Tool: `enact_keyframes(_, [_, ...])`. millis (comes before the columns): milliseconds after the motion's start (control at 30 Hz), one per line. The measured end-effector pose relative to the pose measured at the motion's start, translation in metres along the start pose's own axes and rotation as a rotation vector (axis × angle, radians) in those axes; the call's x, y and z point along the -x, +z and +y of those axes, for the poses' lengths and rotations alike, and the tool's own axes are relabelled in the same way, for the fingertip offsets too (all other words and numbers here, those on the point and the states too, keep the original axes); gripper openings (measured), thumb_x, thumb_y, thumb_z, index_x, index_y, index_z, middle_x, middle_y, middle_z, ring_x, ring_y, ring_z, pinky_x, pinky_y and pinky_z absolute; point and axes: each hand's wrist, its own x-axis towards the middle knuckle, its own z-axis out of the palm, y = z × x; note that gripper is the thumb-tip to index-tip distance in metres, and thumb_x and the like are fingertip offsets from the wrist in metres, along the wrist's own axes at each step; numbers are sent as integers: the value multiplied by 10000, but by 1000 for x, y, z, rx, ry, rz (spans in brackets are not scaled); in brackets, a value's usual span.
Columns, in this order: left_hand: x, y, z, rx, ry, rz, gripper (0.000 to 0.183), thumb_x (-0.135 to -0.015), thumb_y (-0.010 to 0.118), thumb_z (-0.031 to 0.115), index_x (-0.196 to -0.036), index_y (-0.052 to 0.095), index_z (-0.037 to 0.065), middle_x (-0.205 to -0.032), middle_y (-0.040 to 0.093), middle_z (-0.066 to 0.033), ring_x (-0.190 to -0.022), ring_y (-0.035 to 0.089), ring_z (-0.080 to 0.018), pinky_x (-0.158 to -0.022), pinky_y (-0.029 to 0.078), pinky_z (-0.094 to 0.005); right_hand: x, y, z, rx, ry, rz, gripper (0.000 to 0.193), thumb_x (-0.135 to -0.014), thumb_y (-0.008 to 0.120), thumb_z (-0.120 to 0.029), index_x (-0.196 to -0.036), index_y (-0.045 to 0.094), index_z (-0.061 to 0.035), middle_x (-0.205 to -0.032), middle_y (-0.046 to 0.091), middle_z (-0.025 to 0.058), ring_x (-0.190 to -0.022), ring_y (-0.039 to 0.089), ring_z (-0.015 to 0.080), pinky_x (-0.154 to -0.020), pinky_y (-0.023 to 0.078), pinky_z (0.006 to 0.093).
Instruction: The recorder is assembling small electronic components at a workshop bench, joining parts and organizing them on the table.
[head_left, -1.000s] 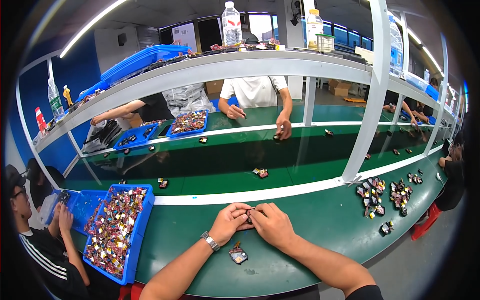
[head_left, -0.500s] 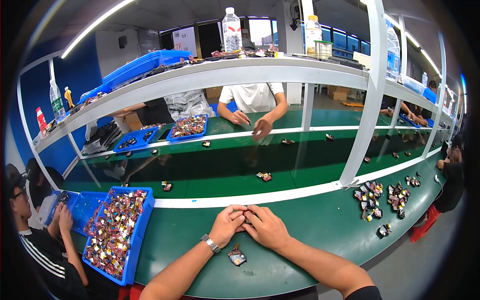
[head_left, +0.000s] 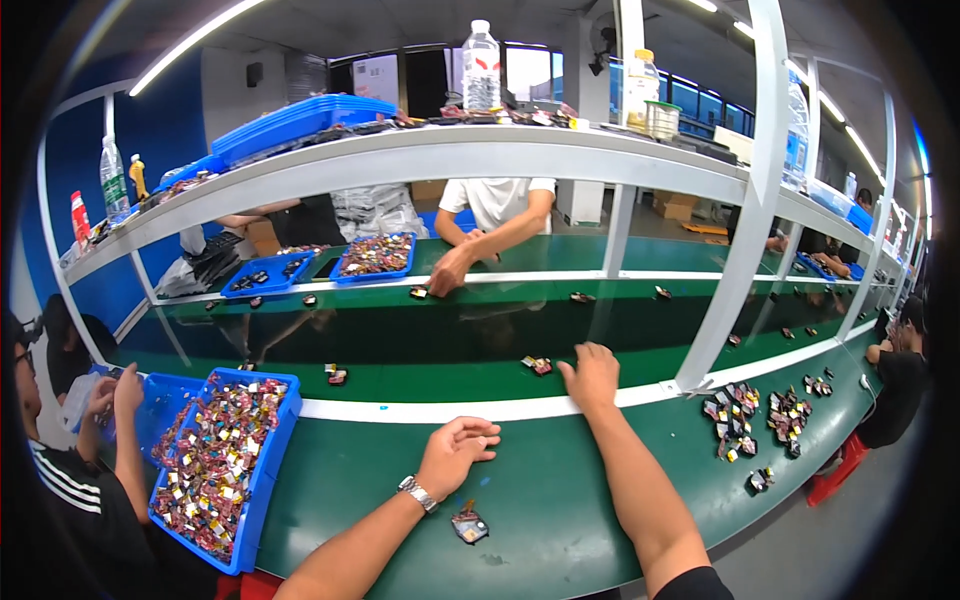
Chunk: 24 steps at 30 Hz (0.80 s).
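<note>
My left hand hovers low over the green bench with its fingers loosely bent and thumb apart; nothing shows in it. A metal-band watch is on that wrist. My right hand reaches past the white rail over the green strip beyond, back up, thumb spread from the fingers, with nothing visible in it. Just left of its thumb lies a small electronic part with dark red and yellow-white bits. Another small part with a black and silver body lies on the bench beside my left wrist.
A blue tray heaped with small parts stands at left, by a seated co-worker. Clusters of parts lie on the bench at right. A slanted white post and a shelf beam frame the strip; across it sits a person in white.
My hands were together around a small part; they have separated. My right hand has moved forward over the rail, while my left stays near its place, fingers loosened. The view has shifted slightly.
</note>
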Motion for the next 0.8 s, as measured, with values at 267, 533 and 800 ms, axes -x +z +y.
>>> enact_keyframes(267, [0,-14,0,78,-1,95,173,-919,520,-16,-1091,539,-11,-1064,654,-193,-907,683,-251,-754,586,-344,-6,21,-49,-124,154,-373,439,-758,761,-280,-1067,595,-16,-924,666,145,-969,584,331,-843,475,435])
enact_keyframes(533, [-9,-27,0,228,-67,3,288,-1044,390,254,-1194,474,23,-1087,643,-182,-865,653,-231,-736,549,-347,34,-51,-89,-765,28,-317,529,-788,732,-153,-1260,530,-27,-1071,634,164,-1018,561,328,-896,475,394])
enact_keyframes(800, [-7,-37,3,146,-134,-193,389,-1043,404,287,-1193,581,-25,-1010,653,-93,-872,629,-157,-701,509,-283,50,-105,-107,-906,-289,-544,614,-815,720,-112,-1367,456,-55,-1161,584,129,-1090,531,311,-944,454,405])
